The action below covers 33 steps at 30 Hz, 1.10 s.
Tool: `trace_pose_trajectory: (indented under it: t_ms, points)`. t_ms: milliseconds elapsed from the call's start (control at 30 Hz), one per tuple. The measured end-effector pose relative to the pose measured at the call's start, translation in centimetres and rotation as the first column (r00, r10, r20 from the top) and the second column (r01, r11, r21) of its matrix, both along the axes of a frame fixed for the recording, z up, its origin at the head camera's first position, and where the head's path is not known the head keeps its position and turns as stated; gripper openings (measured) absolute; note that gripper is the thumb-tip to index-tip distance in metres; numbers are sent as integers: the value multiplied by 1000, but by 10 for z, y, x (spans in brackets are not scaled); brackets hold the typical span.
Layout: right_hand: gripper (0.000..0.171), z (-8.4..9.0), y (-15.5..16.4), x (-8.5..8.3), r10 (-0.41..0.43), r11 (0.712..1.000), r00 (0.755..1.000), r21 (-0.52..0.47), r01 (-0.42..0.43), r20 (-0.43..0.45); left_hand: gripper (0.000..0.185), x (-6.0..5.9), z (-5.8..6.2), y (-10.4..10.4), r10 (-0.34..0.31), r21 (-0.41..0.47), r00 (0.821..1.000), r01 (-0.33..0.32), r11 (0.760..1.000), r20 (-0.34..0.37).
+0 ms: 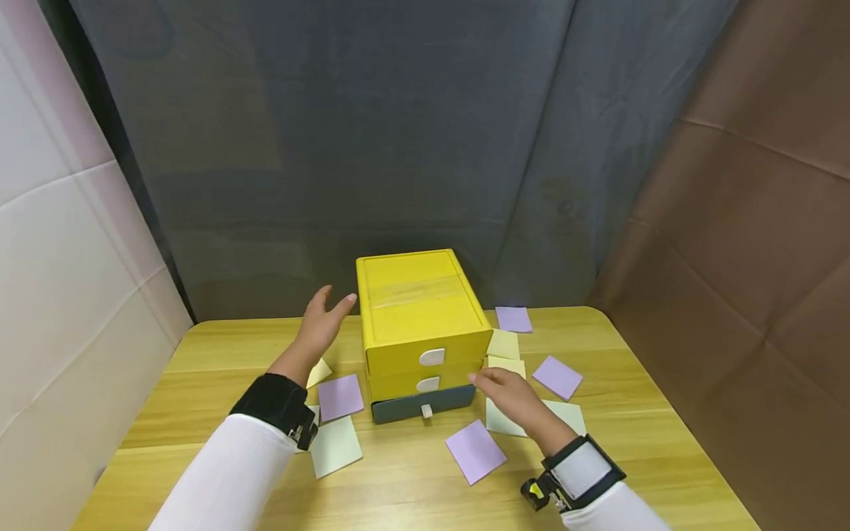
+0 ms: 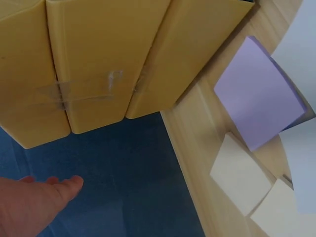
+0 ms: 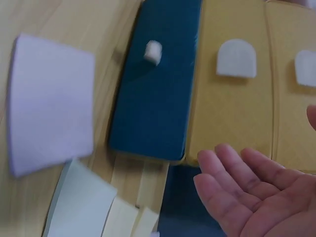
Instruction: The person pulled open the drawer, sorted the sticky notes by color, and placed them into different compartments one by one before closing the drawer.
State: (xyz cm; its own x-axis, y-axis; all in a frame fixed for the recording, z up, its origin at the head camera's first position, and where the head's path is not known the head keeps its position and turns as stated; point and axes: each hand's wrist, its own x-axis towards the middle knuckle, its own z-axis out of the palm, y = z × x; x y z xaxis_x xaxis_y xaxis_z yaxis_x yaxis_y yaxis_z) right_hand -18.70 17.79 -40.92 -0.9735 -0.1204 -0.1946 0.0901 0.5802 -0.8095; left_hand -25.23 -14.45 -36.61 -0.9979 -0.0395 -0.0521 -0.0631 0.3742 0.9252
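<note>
A yellow drawer unit (image 1: 412,295) stands toward the back of the table, with clear tape across its top and side. Its upper two drawer fronts are yellow with white rounded pulls (image 3: 237,59). The bottom drawer front (image 3: 153,98) is dark blue-green and carries a small white knob (image 1: 427,411). My left hand (image 1: 319,324) is beside the unit's left side, thumb spread from the fingers and nothing held. By the front right corner is my right hand (image 1: 508,394), its fingers loosely bent and the palm bare in the right wrist view.
Left of the unit lie a purple sticky-note pad (image 1: 341,397) and a pale green one (image 1: 336,446). Purple pads (image 1: 476,451), yellow pads (image 1: 503,344) and pale green pads (image 1: 564,415) lie in front and to the right. A dark curtain (image 1: 398,147) hangs behind the table.
</note>
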Motion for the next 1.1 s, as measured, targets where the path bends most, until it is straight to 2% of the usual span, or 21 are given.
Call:
trace_pose_trajectory:
  t_ms: [200,333,533,767,1000,1100]
  points:
    - [60,9,-19,4,-5,980,994,-195,27,112,77,-6,5,4,26,42,1000,-26,999,7]
    - [64,13,-30,5,35,957,985,-290,15,166,77,-13,10,8,26,34,1000,-25,999,-5]
    - [74,17,-39,6,137,930,975,-361,-65,177,75,-18,14,13,34,53,999,-35,998,5]
    - [77,22,-48,5,226,887,951,-448,-112,209,75,-27,15,16,37,65,999,-38,997,13]
    - [75,15,-62,7,237,839,944,-539,-80,229,73,-36,16,13,53,71,998,-55,996,29]
    - [76,12,-65,8,220,826,947,-560,-54,233,72,-39,16,13,53,73,998,-54,996,26]
